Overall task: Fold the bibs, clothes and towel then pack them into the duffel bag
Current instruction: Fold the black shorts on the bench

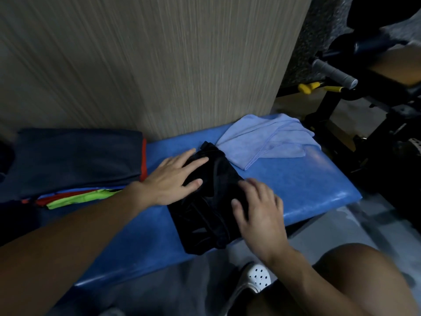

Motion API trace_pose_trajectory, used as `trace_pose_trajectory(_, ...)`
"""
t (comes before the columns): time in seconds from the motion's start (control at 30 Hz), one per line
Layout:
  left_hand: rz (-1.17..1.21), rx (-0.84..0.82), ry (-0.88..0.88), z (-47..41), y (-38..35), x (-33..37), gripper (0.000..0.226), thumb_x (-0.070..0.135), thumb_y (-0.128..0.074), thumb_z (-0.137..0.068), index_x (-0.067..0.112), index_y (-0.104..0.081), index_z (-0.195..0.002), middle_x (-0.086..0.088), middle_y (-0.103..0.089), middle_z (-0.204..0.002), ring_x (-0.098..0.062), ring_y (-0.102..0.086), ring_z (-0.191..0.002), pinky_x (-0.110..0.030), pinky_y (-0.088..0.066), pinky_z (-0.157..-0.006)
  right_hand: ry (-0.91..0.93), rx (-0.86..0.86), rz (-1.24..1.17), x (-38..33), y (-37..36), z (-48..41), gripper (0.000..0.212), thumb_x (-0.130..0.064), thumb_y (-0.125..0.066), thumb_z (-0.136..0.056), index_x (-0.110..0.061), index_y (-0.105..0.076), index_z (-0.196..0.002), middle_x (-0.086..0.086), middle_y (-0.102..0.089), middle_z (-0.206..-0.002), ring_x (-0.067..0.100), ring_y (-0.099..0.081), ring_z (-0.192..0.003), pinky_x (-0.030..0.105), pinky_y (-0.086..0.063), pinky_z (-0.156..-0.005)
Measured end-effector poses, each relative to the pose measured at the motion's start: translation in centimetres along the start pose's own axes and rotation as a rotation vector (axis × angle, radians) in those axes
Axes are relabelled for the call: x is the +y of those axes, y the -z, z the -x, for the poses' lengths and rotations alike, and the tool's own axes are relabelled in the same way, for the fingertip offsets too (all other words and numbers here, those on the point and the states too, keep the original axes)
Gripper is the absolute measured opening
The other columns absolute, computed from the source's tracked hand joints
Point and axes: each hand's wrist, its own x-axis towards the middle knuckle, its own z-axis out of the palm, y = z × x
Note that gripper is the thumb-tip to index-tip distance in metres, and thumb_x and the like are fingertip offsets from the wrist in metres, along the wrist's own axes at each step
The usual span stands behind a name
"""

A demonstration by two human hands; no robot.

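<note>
On the long blue padded vinyl bench (307,183), at nine o'clock from centre, a folded navy garment with a red edge (75,160) lies on top of flat red and neon-green bibs (77,198). The left hand (173,179) presses with fingers spread flat on the top of the folded black garment (205,215) at the bench's centre. The right hand (259,210), also flat and gripping nothing, rests on its four o'clock edge. At one o'clock and touching it lies a loosely folded light-blue towel (271,137). A black gym machine (364,92) stands at three o'clock.
</note>
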Motion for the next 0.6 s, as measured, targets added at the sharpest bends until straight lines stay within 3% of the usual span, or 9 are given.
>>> trace_pose_trajectory(0.1,-0.105,-0.104,0.076,0.3,-0.4,0.7,0.083,0.074,-0.002,-0.08,0.041,-0.005,-0.156,-0.005,-0.015,-0.163,-0.023,-0.016,-0.148,-0.043,-0.02,-0.118,-0.308,-0.091,-0.033,0.6,0.3,-1.2,0.058,-0.047,-0.048,-0.096,-0.019,-0.035,-0.145,0.002,-0.053,-0.133,0.024,-0.045,-0.123,0.044,-0.032,-0.1)
trace_pose_trajectory(0.2,-0.158,-0.082,0.151,1.1,-0.2,1.4,0.093,0.073,0.005,-0.079,0.025,-0.006,-0.159,-0.006,-0.023,-0.158,-0.024,-0.021,-0.143,-0.041,-0.024,-0.114,-0.296,-0.16,-0.038,0.8,0.2,-2.1,0.064,-0.051,-0.051,-0.094,-0.022,-0.031,-0.147,0.0,-0.056,-0.13,0.023,-0.046,-0.122,0.043,-0.03,-0.099)
trace_pose_trajectory(0.3,-0.201,-0.145,0.276,2.3,0.0,2.7,0.086,0.07,-0.007,-0.091,0.016,-0.007,-0.158,-0.01,-0.028,-0.152,-0.027,-0.028,-0.137,-0.041,-0.03,-0.11,-0.255,-0.133,0.062,1.0,0.0,-3.0,0.067,-0.052,-0.054,-0.091,-0.024,-0.031,-0.147,0.0,-0.053,-0.129,0.023,-0.044,-0.122,0.041,-0.029,-0.099)
trace_pose_trajectory(0.4,-0.138,-0.224,0.415,2.8,1.7,4.1,0.069,0.062,-0.016,-0.099,0.018,-0.029,-0.15,-0.012,-0.037,-0.14,-0.032,-0.04,-0.127,-0.046,-0.039,-0.102,-0.246,-0.103,0.048,1.6,0.0,-3.7,0.064,-0.051,-0.055,-0.092,-0.023,-0.035,-0.146,0.001,-0.053,-0.129,0.025,-0.044,-0.122,0.042,-0.03,-0.099)
trace_pose_trajectory(0.53,-0.187,0.096,0.252,-0.1,4.2,2.7,0.041,0.045,-0.032,-0.104,0.022,-0.049,-0.133,-0.005,-0.049,-0.128,-0.028,-0.05,-0.116,-0.047,-0.041,-0.093,-0.15,-0.09,0.063,1.9,-0.2,-3.8,0.059,-0.054,-0.046,-0.093,-0.022,-0.041,-0.143,0.0,-0.058,-0.126,0.023,-0.046,-0.122,0.041,-0.028,-0.102)
trace_pose_trajectory(0.6,-0.01,0.08,0.18,-2.2,4.3,1.4,0.04,0.04,-0.041,-0.104,0.022,-0.053,-0.137,0.002,-0.053,-0.134,-0.023,-0.048,-0.125,-0.045,-0.037,-0.1,-0.084,-0.082,0.043,1.8,-0.3,-3.6,0.065,-0.061,-0.032,-0.091,-0.023,-0.043,-0.143,-0.002,-0.057,-0.129,0.019,-0.046,-0.126,0.041,-0.025,-0.106)
